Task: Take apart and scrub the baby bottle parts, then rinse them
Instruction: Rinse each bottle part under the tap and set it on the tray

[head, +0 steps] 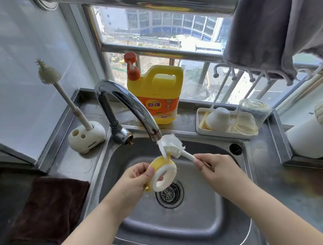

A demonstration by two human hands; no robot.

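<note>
Here, a yellow-and-white bottle collar ring [162, 174] is held over the steel sink [186, 224], pinched at its rim by the left hand [137, 177]. A white sponge brush [171, 146] is gripped by its thin handle in the right hand [213, 166], its frayed foam head caught under the curved chrome faucet [127, 104] and touching the ring's top edge. A round perforated drain strainer [170, 195] is seen below. Behind, a white tray [200, 127] is filled with a white cap, clear glass bottle and amber rings. A yellow detergent jug [157, 95] is stood on the sill, and a bristled silicone brush [63, 96] is kept upright in its holder on the table.
</note>
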